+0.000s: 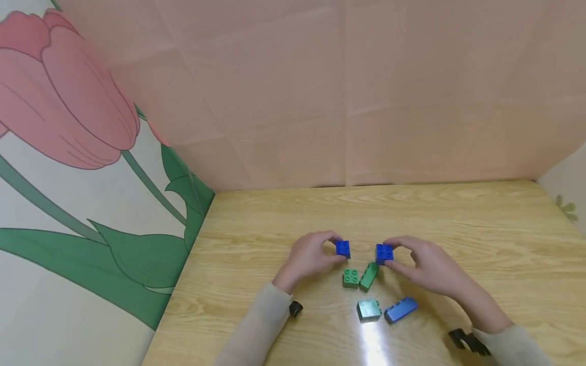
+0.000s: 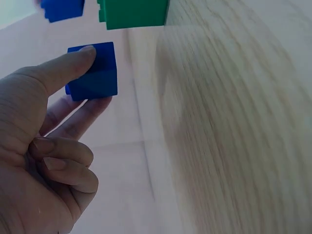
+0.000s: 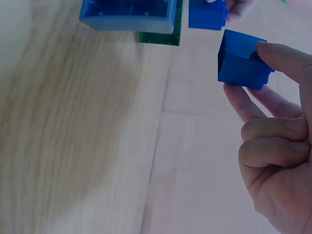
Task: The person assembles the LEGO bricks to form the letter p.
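My left hand (image 1: 312, 255) pinches a small blue brick (image 1: 342, 248); my right hand (image 1: 429, 267) pinches a second blue brick (image 1: 384, 253), a gap between them. Nearer lie a square green brick (image 1: 350, 278) and a narrow green brick (image 1: 369, 276). Level wrists and fingertips clear of the studs should serve best.

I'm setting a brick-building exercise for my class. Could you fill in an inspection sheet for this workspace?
Surface: wood-grain table, bright glare toward the near edge.
Job's things: six bricks; four on the table: studs-up green brick, narrow green brick, tipped green brick, long blue brick.
Clutter: nothing seen.
Hands: left hand pinches one blue brick; right hand pinches another blue brick.
Cables: nothing seen.
Surroundings: plain pinkish backdrop behind; tulip-patterned panel at left.
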### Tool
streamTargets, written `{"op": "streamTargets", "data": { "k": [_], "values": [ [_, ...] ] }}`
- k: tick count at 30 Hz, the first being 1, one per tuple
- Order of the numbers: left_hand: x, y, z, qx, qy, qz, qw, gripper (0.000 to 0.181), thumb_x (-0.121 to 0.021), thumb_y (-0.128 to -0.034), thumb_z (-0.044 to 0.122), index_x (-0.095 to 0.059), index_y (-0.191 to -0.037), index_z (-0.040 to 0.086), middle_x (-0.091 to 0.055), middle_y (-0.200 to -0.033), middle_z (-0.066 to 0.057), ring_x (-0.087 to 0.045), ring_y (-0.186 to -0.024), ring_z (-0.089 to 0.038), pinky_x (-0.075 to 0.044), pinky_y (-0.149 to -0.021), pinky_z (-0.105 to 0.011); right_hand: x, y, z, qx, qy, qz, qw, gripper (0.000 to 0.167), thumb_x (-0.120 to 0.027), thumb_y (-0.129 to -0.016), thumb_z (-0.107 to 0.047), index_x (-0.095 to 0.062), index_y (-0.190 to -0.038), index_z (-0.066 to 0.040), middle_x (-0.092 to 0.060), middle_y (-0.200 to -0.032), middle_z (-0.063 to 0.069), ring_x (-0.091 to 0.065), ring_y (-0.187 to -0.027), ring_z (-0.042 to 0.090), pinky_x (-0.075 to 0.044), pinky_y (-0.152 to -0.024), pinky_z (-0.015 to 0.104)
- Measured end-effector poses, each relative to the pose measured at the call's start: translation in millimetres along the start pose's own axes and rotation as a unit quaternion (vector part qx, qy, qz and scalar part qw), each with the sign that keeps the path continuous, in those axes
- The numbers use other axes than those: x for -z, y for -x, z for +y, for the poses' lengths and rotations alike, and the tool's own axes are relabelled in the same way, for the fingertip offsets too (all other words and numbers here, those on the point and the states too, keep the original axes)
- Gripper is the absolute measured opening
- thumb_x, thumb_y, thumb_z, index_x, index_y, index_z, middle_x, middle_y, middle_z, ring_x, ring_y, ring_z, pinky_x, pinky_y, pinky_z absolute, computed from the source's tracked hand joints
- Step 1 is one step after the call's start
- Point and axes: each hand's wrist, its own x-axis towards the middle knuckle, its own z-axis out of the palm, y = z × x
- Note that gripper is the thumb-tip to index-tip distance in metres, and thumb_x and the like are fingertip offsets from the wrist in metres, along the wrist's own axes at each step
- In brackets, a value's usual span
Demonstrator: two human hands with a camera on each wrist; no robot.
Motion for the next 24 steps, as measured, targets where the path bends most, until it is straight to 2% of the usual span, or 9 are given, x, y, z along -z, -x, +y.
{"op": "streamTargets", "data": {
  "k": [3,5,8,15,20,24],
  "values": [
    [-3.3,-8.4,0.4,0.000,0.000,0.001,1.0000,0.039,-0.082,-0.0902,0.044,-0.071,-0.125,0.031,-0.069,-0.116,0.020,-0.067,-0.111,-0.014,-0.051,-0.094,-0.036,1.1,-3.0,0.1,-0.001,-0.002,0.003,1.0000,0.042,-0.075,-0.097,-0.038,-0.069,-0.129,-0.012,-0.072,-0.124,0.007,-0.050,-0.062,0.005,-0.045,-0.056,0.027],
    [-5.8,-14.1,0.2,0.001,-0.004,0.001,1.0000,0.039,-0.082,-0.0902,0.044,-0.071,-0.126,0.031,-0.069,-0.116,0.019,-0.067,-0.111,-0.014,-0.051,-0.093,-0.036,2.2,-4.8,-0.1,-0.001,-0.005,0.004,1.0000,0.042,-0.076,-0.097,-0.037,-0.069,-0.130,-0.012,-0.072,-0.123,0.007,-0.038,-0.053,0.003,-0.039,-0.052,0.026],
    [-9.7,-21.8,-0.9,0.006,-0.007,-0.002,1.0000,0.039,-0.082,-0.0901,0.043,-0.070,-0.126,0.031,-0.070,-0.116,0.018,-0.067,-0.110,-0.013,-0.050,-0.093,-0.037,3.2,-7.8,0.2,-0.001,-0.006,0.004,1.0000,0.042,-0.076,-0.097,-0.036,-0.068,-0.131,-0.012,-0.071,-0.123,0.006,-0.032,-0.050,0.002,-0.037,-0.051,0.027],
    [-20.1,-35.3,-5.6,0.015,0.001,-0.010,0.9998,0.035,-0.084,-0.0893,0.039,-0.071,-0.121,0.031,-0.070,-0.112,0.019,-0.066,-0.106,-0.011,-0.050,-0.091,-0.036,2.4,-12.6,1.7,-0.001,-0.012,0.004,0.9999,0.041,-0.075,-0.098,-0.036,-0.069,-0.130,-0.013,-0.071,-0.125,0.007,-0.037,-0.054,0.004,-0.038,-0.051,0.027],
    [-25.2,-40.2,-8.8,0.023,-0.002,-0.017,0.9996,0.035,-0.084,-0.0882,0.042,-0.071,-0.119,0.033,-0.069,-0.109,0.021,-0.064,-0.102,-0.007,-0.049,-0.088,-0.034,1.1,-15.4,3.4,0.001,-0.010,0.004,0.9999,0.041,-0.075,-0.098,-0.036,-0.068,-0.130,-0.012,-0.071,-0.125,0.010,-0.049,-0.064,0.006,-0.044,-0.057,0.027],
    [-26.9,-42.5,-9.5,0.029,-0.002,-0.019,0.9994,0.035,-0.084,-0.0874,0.044,-0.072,-0.118,0.034,-0.068,-0.106,0.022,-0.063,-0.100,-0.005,-0.049,-0.087,-0.034,-0.1,-17.7,5.1,0.003,-0.008,0.007,0.9999,0.042,-0.075,-0.098,-0.037,-0.068,-0.131,-0.012,-0.071,-0.124,0.010,-0.053,-0.066,0.006,-0.048,-0.060,0.029]
  ]
}}
